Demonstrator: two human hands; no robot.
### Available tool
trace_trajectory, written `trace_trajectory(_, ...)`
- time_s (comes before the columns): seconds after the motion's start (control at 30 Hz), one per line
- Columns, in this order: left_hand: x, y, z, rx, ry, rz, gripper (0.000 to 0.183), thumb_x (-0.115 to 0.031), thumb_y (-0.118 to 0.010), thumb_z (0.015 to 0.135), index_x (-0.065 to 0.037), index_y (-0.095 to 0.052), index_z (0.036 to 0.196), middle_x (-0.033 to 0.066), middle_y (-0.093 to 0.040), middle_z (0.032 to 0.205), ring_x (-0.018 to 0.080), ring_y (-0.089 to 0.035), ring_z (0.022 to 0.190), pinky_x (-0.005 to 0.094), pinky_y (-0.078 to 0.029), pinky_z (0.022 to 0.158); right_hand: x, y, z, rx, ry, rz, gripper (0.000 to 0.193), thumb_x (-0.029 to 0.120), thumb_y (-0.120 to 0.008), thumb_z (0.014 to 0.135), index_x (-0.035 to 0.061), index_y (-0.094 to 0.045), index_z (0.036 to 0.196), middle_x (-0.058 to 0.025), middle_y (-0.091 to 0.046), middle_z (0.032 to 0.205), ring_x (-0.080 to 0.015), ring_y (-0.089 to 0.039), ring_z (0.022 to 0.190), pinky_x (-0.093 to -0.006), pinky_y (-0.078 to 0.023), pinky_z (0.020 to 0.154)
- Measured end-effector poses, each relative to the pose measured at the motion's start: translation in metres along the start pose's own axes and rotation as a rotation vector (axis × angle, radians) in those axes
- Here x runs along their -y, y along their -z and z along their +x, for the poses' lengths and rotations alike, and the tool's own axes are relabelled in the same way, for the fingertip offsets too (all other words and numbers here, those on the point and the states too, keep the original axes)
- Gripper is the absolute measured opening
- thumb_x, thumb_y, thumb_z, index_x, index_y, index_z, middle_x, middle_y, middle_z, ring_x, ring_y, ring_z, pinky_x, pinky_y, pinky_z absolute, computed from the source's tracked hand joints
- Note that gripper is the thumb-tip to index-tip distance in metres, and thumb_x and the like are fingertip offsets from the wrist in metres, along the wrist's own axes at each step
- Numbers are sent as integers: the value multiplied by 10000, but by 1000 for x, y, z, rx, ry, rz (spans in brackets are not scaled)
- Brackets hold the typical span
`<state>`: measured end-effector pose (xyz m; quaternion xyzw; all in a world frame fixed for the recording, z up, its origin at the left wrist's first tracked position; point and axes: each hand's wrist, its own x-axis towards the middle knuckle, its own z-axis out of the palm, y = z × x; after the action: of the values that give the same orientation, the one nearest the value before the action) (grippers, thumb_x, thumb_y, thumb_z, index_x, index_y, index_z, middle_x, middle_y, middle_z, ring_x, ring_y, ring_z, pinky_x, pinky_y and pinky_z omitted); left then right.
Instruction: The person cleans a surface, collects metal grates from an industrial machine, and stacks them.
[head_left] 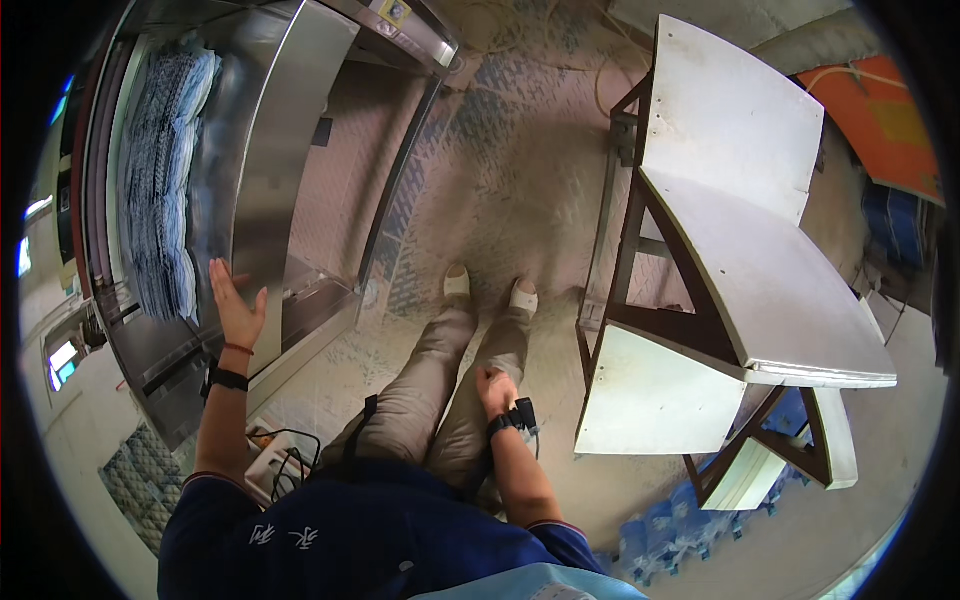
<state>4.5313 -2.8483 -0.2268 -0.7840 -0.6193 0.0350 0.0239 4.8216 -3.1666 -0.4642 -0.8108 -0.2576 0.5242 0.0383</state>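
Pile of quilted cloth on a metal tabletop, at left.
In the head view, its long axis runs away from the person, near end beside the left hand, whose grip is spread and empty; the right hand curls by the trousers, contents unclear.

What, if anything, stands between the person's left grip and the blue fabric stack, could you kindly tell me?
Nothing visible does: the left grip is open, just to the right of the blue fabric stack, with only metal surface showing between them.
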Motion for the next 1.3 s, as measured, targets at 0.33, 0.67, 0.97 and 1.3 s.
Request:
trace_trajectory(0.33, 6, 3, -6, 9, 75, -27, 924, -136, -683, 684, 70, -106, 1375, 280, -166, 1415, 404, -140, 1336, 413, -163, 1089, -14, 2, 7, 18, 127, -32, 365, 420, -550, 784, 76, -672, 786, -187, -631, 748, -354, -628, 697, -420, -507, 613)
trace_trajectory(0.67, -9, 18, 2, 107, 213, -61, 1025, -149, -733, 632, 69, -63, 1378, 252, -93, 1445, 379, -91, 1355, 435, -107, 1106, -34, 46, 5, 279, 300, -182, 384, 437, -570, 748, 107, -686, 905, -167, -648, 920, -331, -624, 875, -390, -492, 775)
trace_trajectory(0.97, -15, 36, 12, 246, 430, -103, 1053, -241, -731, 634, 58, -58, 1387, 238, -23, 1464, 348, -3, 1373, 472, -72, 1103, -43, 74, 20, 454, 904, -816, 249, 293, -558, 747, 92, -663, 850, -165, -642, 832, -336, -627, 790, -426, -497, 711)
trace_trajectory(1.3, -58, 19, -125, 12, -53, -339, 739, -152, -615, 706, 7, -290, 1350, 218, -185, 1431, 336, -168, 1346, 558, -177, 1059, 2, 85, -8, 518, 1149, -1182, 152, 173, -473, 808, 106, -596, 749, -98, -614, 691, -255, -619, 643, -382, -469, 535)
